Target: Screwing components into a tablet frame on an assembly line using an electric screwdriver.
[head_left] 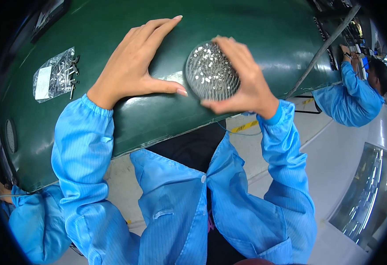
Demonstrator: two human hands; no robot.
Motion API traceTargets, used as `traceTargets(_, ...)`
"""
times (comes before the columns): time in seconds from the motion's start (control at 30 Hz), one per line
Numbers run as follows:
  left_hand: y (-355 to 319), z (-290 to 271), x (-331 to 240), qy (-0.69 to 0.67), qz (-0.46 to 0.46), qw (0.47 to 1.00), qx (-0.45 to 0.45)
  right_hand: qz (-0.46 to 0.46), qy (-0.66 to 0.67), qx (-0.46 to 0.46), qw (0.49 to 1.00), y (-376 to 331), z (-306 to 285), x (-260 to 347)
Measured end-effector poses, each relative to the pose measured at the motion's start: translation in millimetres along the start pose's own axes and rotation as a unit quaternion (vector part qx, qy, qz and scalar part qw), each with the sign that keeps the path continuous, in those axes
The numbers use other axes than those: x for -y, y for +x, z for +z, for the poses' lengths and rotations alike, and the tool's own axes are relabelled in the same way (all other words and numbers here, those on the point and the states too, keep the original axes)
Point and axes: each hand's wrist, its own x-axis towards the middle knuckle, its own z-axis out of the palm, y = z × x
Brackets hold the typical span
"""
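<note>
My right hand (244, 77) is curled round the right side of a round, shallow dish (192, 73) with many small shiny metal parts in it. The dish and hand are slightly smeared by motion. To the left of the dish, my left hand (134, 64) hovers over the green tabletop (167, 117) with its thumb and fingers spread apart, holding nothing. The thumb points toward the dish without touching it. Left of that hand lies a clear plastic bag (56, 77) with a white label; small metal pins or screws stick out of its right end.
A grey cable or rod (319, 55) slants across the table's right side. A round mesh-like disc (10, 135) is at the far left. One co-worker (352, 95) in blue sits at the right; another person's blue sleeve (39, 216) shows at lower left.
</note>
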Motion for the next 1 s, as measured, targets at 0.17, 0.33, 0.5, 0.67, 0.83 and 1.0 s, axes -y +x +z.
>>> traceTargets(0.17, -3.0, -1.4, -0.4, 0.007, -0.004, 1.0, 0.002, 0.014, -0.012, -0.027, 0.999, -0.7, 3.2, -5.9)
traceTargets(0.33, 10.8, -6.7, -1.6, -0.024, -0.037, 0.998, 0.047, 0.04, -0.01, -0.025, 0.999, -4.3, -4.2, -3.4)
traceTargets(0.5, 13.3, -14.4, 1.4, 0.01, -0.046, 0.997, 0.058, -0.02, 0.014, -0.004, 1.0, 5.3, 6.0, -15.4)
traceTargets(0.67, 8.6, -4.3, 2.7, -0.006, -0.058, 0.995, 0.075, 0.02, 0.011, -0.006, 1.0, 0.3, 6.3, -12.4)
traceTargets(0.83, 4.9, 0.4, 5.2, -0.004, -0.052, 0.996, 0.077, 0.025, -0.025, -0.028, 0.999, 0.9, 8.8, -16.3)
traceTargets(1.0, 4.1, -6.3, 2.9, 0.001, -0.066, 0.995, 0.078, 0.035, -0.024, -0.062, 0.997, 9.9, 13.1, -19.8)
